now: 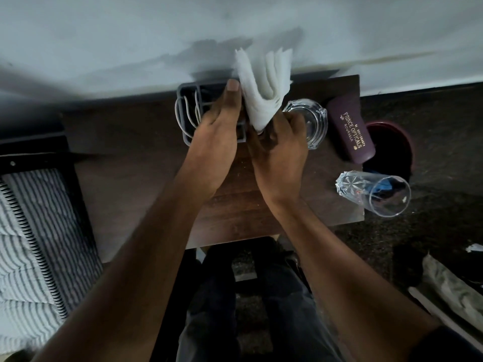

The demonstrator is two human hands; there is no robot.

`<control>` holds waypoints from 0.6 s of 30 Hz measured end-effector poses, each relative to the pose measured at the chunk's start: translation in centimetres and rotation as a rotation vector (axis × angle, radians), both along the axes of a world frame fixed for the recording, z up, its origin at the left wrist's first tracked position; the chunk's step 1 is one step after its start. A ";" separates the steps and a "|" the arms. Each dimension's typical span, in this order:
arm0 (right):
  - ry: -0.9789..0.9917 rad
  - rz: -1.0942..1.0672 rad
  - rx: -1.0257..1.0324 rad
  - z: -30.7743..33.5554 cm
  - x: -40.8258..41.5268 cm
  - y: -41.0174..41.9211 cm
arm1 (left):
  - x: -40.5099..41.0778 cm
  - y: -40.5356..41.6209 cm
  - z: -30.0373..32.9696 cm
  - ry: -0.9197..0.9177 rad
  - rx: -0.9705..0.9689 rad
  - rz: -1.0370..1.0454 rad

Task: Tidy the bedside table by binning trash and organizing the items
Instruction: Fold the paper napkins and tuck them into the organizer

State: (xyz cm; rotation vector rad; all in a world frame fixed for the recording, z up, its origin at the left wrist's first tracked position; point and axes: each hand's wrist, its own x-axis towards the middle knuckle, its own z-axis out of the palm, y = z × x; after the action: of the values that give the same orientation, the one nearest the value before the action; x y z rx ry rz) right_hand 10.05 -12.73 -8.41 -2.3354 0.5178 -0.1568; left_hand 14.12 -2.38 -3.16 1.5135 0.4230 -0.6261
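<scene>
White folded paper napkins (264, 84) stand fanned upward above the dark wooden bedside table (146, 163). My right hand (281, 142) grips their lower end. My left hand (219, 126) presses flat against their left side, thumb up. Behind my left hand sits a grey compartment organizer (188, 111) with a white cable coiled in it. A glass ashtray (313, 121) stands just right of my right hand. A purple spectacle case (351, 131) lies near the table's right edge. A tall clear glass (376, 193) lies on its side at the right front corner.
A dark red-rimmed bin (392, 147) stands on the floor right of the table. A striped mattress (28, 244) and black bed frame are at the left. The pale wall (235, 27) runs behind the table. Cloth and scraps lie on the floor at lower right.
</scene>
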 end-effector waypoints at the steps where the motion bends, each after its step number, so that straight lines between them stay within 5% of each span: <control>1: -0.006 0.009 -0.018 0.3 -0.3 0.0 | 0.0 0.0 0.1 -0.016 -0.007 -0.010; 18: 0.096 0.252 -0.004 0.6 0.2 0.2 | 0.2 -0.7 -0.2 -0.146 0.110 -0.154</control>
State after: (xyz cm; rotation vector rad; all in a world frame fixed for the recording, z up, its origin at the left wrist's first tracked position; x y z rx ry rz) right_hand 10.21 -12.50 -7.81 -2.3968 0.2650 0.0734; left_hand 14.29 -3.04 -3.39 1.6965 0.2335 -0.6149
